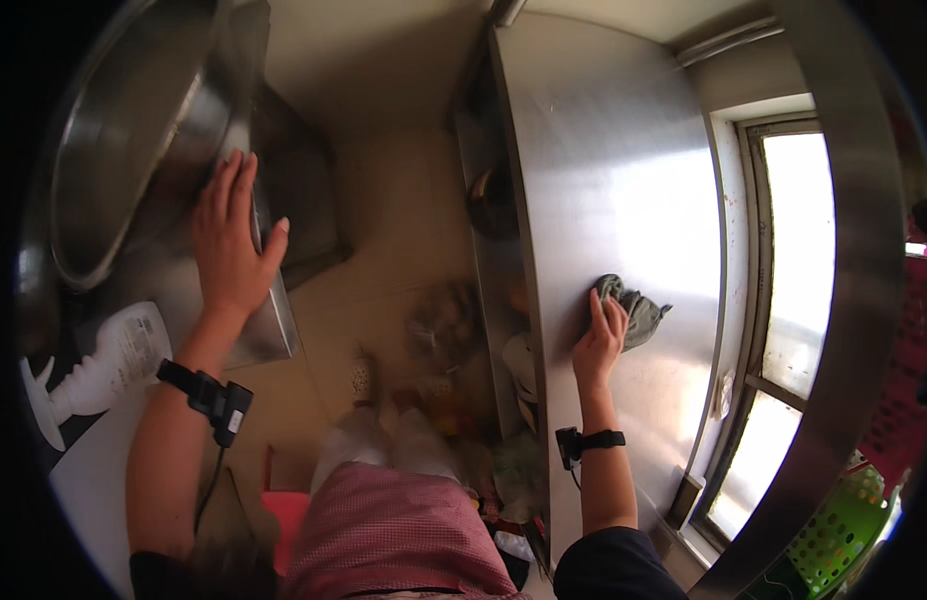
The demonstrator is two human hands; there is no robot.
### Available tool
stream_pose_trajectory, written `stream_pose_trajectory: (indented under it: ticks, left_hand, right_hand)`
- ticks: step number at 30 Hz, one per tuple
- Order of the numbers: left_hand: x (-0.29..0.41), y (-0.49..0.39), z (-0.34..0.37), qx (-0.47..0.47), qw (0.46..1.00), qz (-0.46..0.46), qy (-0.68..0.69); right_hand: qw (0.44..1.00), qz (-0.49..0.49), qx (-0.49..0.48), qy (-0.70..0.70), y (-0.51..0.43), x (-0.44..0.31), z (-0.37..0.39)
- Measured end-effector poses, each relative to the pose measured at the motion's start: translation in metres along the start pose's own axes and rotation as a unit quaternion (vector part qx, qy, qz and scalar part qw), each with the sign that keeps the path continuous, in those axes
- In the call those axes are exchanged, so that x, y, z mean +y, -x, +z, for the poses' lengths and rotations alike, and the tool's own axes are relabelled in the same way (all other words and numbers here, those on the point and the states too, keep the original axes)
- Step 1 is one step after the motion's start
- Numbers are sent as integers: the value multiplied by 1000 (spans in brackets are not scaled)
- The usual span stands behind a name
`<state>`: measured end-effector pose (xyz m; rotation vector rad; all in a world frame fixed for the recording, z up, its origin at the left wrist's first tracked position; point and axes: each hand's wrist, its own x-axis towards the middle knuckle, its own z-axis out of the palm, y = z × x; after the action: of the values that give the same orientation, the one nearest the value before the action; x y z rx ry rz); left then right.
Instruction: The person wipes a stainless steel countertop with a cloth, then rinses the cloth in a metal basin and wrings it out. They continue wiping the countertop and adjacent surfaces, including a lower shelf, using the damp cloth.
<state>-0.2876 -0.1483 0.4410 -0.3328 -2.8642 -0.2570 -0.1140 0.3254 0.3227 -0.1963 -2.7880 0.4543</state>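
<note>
My right hand (600, 346) grips a crumpled grey-green cloth (645, 319) against the top of a stainless steel worktable (576, 187). Window light glares off the metal beyond the cloth. On the other side, my left hand (237, 240) is spread flat with nothing in it, at the edge of a steel counter (272, 330); whether the palm presses on it cannot be seen. A white spray bottle (125, 356) lies slanted near my left forearm. Each wrist wears a black strap with a small device.
A big round metal vessel (122, 180) fills the upper left. Below the worktable, shelves hold a dark pot (495, 202) and other items in shadow. A window (797, 255) runs along the right, with a green perforated basket (835, 536) beyond. Something red (287, 517) stands by my legs.
</note>
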Motion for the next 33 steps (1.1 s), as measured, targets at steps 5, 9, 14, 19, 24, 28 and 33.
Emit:
stream_pose_trajectory:
  ticks: [5, 9, 14, 19, 24, 28, 33]
  left_hand:
    - [1, -2, -6, -20, 999, -26, 19]
    - [2, -5, -11, -34, 998, -43, 28]
    - [1, -12, -17, -72, 994, -67, 45]
    - [-1, -14, -19, -126, 987, -85, 49]
    - [-4, -8, -13, -173, 977, -109, 56]
    - [-4, -3, -10, -180, 976, -112, 56]
    - [0, 0, -15, -184, 976, -112, 39]
  right_hand:
    - [992, 14, -113, -47, -65, -37, -3]
    - [978, -9, -208, -1, -137, -39, 24]
    - [996, -4, -75, -41, -226, -48, 82]
    - [991, 130, 13, -35, -358, 31, 142]
    - [989, 130, -28, 63, -500, 121, 176]
    - [993, 34, -48, 106, -526, 88, 178]
    - [983, -51, -124, 123, -473, -33, 184]
